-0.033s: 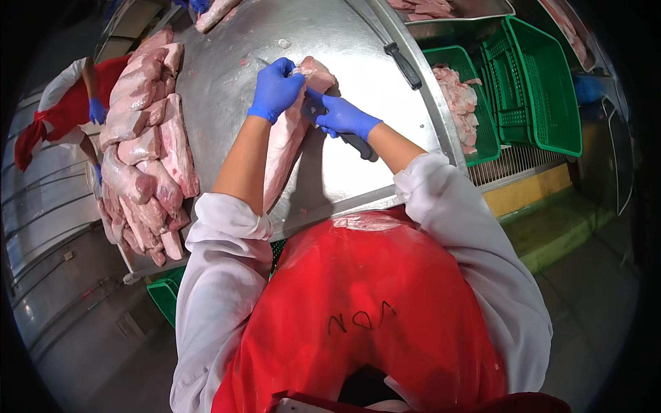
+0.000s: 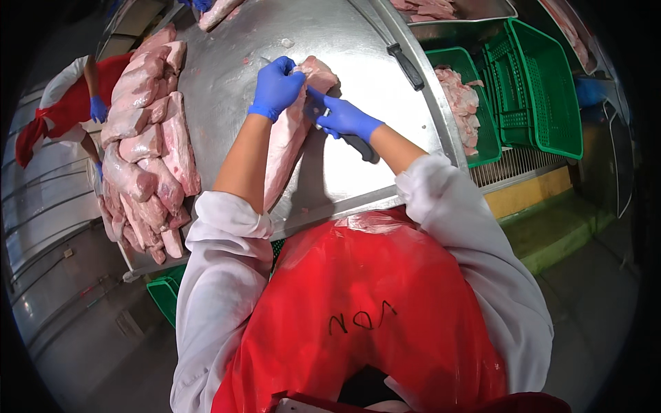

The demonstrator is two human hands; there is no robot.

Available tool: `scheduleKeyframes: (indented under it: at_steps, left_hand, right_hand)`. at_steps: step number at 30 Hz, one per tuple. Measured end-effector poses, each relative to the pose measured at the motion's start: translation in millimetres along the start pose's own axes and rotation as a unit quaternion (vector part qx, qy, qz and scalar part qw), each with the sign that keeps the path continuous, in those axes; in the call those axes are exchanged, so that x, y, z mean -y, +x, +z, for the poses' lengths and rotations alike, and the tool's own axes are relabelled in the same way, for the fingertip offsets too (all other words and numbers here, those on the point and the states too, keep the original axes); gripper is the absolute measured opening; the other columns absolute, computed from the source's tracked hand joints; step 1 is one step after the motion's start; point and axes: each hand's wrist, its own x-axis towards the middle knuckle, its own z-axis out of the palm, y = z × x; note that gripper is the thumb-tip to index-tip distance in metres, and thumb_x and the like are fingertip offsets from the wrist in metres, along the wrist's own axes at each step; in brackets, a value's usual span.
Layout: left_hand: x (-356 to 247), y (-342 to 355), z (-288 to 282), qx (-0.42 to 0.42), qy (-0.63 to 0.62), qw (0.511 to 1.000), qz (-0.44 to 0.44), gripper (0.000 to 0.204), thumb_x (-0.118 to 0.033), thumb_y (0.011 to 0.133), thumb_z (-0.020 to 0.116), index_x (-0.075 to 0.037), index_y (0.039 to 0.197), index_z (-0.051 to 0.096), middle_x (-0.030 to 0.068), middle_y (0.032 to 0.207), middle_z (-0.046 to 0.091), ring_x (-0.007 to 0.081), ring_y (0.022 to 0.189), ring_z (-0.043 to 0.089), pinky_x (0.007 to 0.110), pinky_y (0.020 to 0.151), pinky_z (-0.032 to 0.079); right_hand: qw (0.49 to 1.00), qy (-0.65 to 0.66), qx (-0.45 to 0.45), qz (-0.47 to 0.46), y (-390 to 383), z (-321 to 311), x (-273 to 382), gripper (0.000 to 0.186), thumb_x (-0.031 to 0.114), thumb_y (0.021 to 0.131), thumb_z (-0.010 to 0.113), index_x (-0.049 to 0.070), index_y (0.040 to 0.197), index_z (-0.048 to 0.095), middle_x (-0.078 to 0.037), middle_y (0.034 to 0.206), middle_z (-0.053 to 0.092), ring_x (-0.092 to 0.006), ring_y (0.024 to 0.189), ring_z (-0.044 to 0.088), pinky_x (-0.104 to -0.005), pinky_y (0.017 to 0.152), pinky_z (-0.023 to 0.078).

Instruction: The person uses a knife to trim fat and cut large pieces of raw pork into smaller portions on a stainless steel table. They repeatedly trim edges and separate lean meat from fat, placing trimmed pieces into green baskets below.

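Note:
A long, pale pink piece of meat (image 2: 289, 148) lies lengthwise on the steel table (image 2: 231, 113) in front of me. My left hand (image 2: 277, 88), in a blue glove, is closed at the far end of this piece, its fingertips pinching the upper edge. Just beyond those fingers, a thin pointed bit of metal shows. My right hand (image 2: 348, 118), also gloved in blue, grips a knife (image 2: 361, 148) at the meat's right side. The knife's dark handle sticks out below the palm; I cannot make out the blade's full line.
Several meat pieces (image 2: 148, 148) are heaped along the table's left edge. A black-handled tool (image 2: 406, 67) rests near the right rim. Beyond it stand a green crate with trimmings (image 2: 460, 107) and stacked green crates (image 2: 537, 86). Another person (image 2: 76, 93) in a red apron is at the left.

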Motion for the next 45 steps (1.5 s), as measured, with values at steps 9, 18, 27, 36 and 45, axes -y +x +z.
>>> scheduleKeyframes:
  at_steps: [9, 18, 27, 36, 45]
  left_hand:
    - [-5, -10, -21, -0.014, -0.044, 0.999, -0.003, 0.016, -0.014, 0.085, 0.067, 0.001, 0.081, 0.063, 0.0034, 0.071, 0.063, 0.009, 0.066, 0.055, 0.029, 0.061, 0.046]
    - [-3, -30, -49, -0.07, -0.075, 0.995, 0.01, 0.013, -0.013, 0.085, 0.066, 0.0, 0.083, 0.063, 0.0027, 0.072, 0.063, 0.0099, 0.067, 0.056, 0.028, 0.062, 0.047]
    - [28, -30, -73, -0.106, -0.12, 0.987, 0.008, 0.022, -0.02, 0.086, 0.07, 0.002, 0.085, 0.066, 0.0078, 0.072, 0.07, 0.0124, 0.066, 0.065, 0.03, 0.062, 0.052]
    - [34, -36, -102, -0.127, -0.241, 0.962, 0.027, 0.016, -0.016, 0.087, 0.068, -0.001, 0.081, 0.065, -0.0002, 0.07, 0.06, 0.0086, 0.066, 0.056, 0.027, 0.062, 0.048]
    - [-1, -59, -123, -0.153, -0.193, 0.969, 0.015, 0.01, -0.009, 0.09, 0.062, -0.004, 0.083, 0.065, -0.0018, 0.069, 0.058, 0.0087, 0.063, 0.052, 0.025, 0.059, 0.044]
  right_hand:
    - [0.993, -0.11, 0.027, -0.018, -16, 21, 3, 0.078, 0.02, 0.096, 0.057, 0.032, 0.163, 0.017, -0.008, 0.082, 0.064, -0.0151, 0.062, 0.058, -0.0305, 0.061, 0.057]
    - [0.992, -0.109, 0.05, 0.035, -55, 40, -13, 0.078, 0.018, 0.096, 0.055, 0.034, 0.162, 0.018, -0.012, 0.09, 0.068, -0.0147, 0.054, 0.058, -0.0303, 0.055, 0.056]
    - [0.991, -0.114, 0.075, -0.002, -76, 56, -24, 0.076, 0.025, 0.098, 0.053, 0.034, 0.163, 0.015, -0.011, 0.079, 0.067, -0.0178, 0.055, 0.062, -0.0329, 0.055, 0.057]
    - [0.978, -0.151, 0.142, 0.034, -62, 64, -13, 0.077, 0.019, 0.097, 0.054, 0.034, 0.162, 0.017, -0.01, 0.081, 0.066, -0.0174, 0.052, 0.061, -0.032, 0.053, 0.057]
    - [0.981, -0.156, 0.107, 0.045, -27, 99, 18, 0.078, 0.019, 0.096, 0.054, 0.027, 0.163, 0.016, -0.008, 0.07, 0.063, -0.0167, 0.046, 0.058, -0.0315, 0.05, 0.053]
